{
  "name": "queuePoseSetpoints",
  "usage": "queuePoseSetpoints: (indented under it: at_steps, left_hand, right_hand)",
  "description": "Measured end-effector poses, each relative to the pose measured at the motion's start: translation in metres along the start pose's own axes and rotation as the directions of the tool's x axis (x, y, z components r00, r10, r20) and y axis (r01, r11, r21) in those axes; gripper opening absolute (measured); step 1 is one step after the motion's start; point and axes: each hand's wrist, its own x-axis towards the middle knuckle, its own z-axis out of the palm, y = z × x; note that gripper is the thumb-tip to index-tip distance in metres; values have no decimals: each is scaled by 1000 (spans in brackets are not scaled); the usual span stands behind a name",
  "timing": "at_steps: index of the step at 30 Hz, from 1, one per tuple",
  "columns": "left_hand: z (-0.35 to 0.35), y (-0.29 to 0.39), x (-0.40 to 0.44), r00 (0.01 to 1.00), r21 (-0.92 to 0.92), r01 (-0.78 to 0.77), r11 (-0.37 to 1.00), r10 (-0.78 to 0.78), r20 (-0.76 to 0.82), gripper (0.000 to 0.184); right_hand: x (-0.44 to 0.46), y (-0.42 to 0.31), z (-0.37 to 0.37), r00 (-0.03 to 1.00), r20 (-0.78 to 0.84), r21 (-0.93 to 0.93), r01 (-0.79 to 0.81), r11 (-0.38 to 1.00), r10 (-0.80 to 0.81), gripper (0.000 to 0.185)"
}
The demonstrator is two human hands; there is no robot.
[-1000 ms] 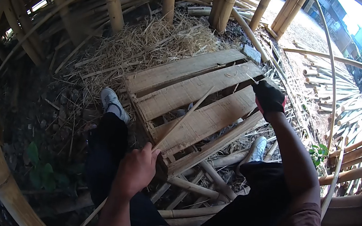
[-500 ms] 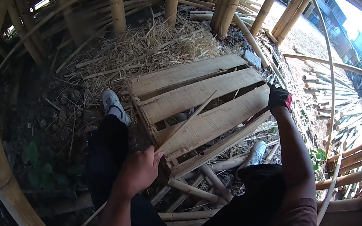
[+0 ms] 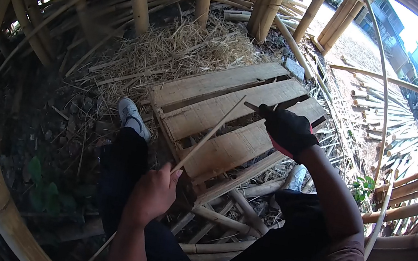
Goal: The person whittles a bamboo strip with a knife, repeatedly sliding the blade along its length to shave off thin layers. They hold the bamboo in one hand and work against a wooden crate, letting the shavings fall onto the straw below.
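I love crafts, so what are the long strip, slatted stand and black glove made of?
Strip: probably bamboo, smooth, slender and pale. Slatted stand: apparently unpainted wood, brown boards with rough edges. Glove: perhaps fabric, matte black with red; texture unclear.

Before me the slatted crate (image 3: 242, 144) lies between my shoes (image 3: 130, 110), the strip (image 3: 208, 137) in my left hand (image 3: 152, 194) slanting over it, my right hand (image 3: 288, 131) over its right side, straw (image 3: 177, 52) behind, posts (image 3: 269, 11) beyond, poles (image 3: 397, 114) far right.
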Motion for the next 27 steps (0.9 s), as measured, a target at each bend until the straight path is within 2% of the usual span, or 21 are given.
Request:
queuePoseSetpoints:
  at_steps: [1,2,4,6,7,8,11,13,15,16,18,20,21,23,24,25,26,27]
  left_hand:
    - [0,-3,1,1000,1,2,1000,-2,4,37]
    - [0,-8,2,999,-11,-6,1000,5,-41,38]
    - [-1,-11,4,996,-22,-15,1000,13,-83,38]
    - [-2,-11,4,995,-72,6,997,-13,-102,39]
    - [-2,-12,4,995,-74,7,997,-14,-102,39]
    - [0,-13,5,996,-65,1,998,-7,-88,39]
    - [5,-16,6,997,-38,-9,999,6,-76,39]
    - [5,-15,5,997,-21,-16,1000,14,-76,39]
    - [2,-9,4,999,-49,3,999,-5,-39,40]
    - [2,-8,4,999,-52,-2,999,0,-38,40]
    - [2,-6,4,999,-57,2,998,-4,-39,40]
    - [4,-7,5,999,-44,-2,999,0,-53,40]
    - [5,-8,4,998,-27,2,1000,-4,-55,40]
    - [4,-8,5,998,-25,8,1000,-10,-55,40]
    - [4,-8,5,999,-24,10,1000,-11,-52,40]
    - [3,-8,4,999,-19,15,1000,-16,-42,40]
    - [2,-7,4,1000,-27,17,1000,-17,-21,40]
    - [1,-7,4,1000,-35,17,999,-17,-4,40]
  right_hand:
    - [-9,-10,-3,1000,1,49,6,999,-6,40]
    - [-17,-23,-9,997,59,-56,42,998,-39,42]
    - [-35,-39,-3,985,-24,-87,169,982,-172,39]
    - [-44,-56,-5,957,12,-42,289,956,-289,48]
    - [-51,-61,-3,907,-78,-160,399,903,-415,51]
    - [-52,-61,5,907,-26,-14,420,907,-420,51]
    - [-55,-59,6,937,60,-52,347,936,-344,46]
    - [-54,-26,18,984,148,10,98,995,-98,41]
    - [-46,25,39,991,126,-152,-14,988,33,39]
    - [-43,42,40,975,154,-306,-109,946,163,40]
    - [-42,66,52,987,36,-351,-137,926,159,42]
    - [-46,37,32,1000,9,-212,-10,977,13,46]
    - [-47,10,12,994,64,-141,95,985,-87,51]
    - [-55,-32,-3,937,52,-21,348,937,-346,55]
    - [-64,-50,7,906,27,-165,422,892,-423,53]
    - [-69,-62,1,871,22,-34,491,870,-491,52]
    - [-73,-66,14,845,-217,213,530,821,-489,51]
    - [-74,-66,14,860,-208,234,507,830,-467,52]
